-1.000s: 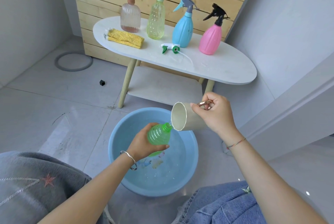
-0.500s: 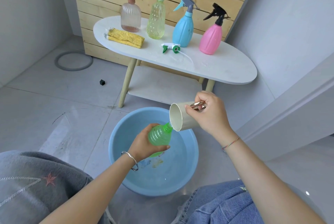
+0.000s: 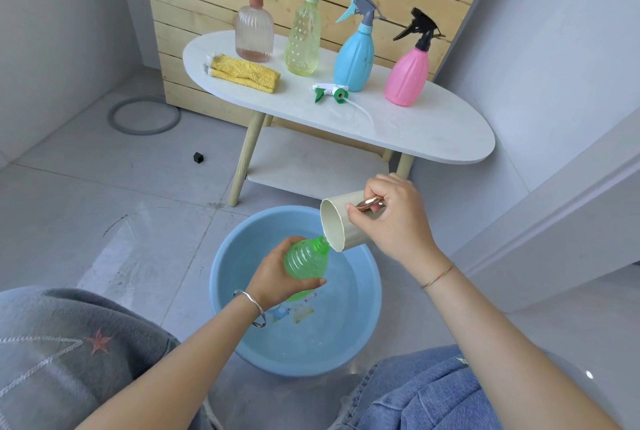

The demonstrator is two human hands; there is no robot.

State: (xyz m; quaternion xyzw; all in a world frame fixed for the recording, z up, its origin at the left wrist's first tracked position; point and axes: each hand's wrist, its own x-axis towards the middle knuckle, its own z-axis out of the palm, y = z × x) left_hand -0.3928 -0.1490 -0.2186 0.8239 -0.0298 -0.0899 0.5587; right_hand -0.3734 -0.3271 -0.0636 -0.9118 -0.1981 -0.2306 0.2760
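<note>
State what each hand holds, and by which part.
The left hand grips the green bottle round its body; the right hand holds the cream cup by its handle.

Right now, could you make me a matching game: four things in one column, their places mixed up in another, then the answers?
Things:
1. green ribbed plastic bottle
2. cream cup with shiny metal handle
3. folded yellow cloth
4. loose green-and-white spray head
Places:
A. on the white oval table, before the light-blue spray bottle
B. tipped in the right hand
C. on the table, before the clear bottle with brown trigger
D. in the left hand, above the blue plastic basin
Pairs: 1-D, 2-B, 3-C, 4-A
</note>
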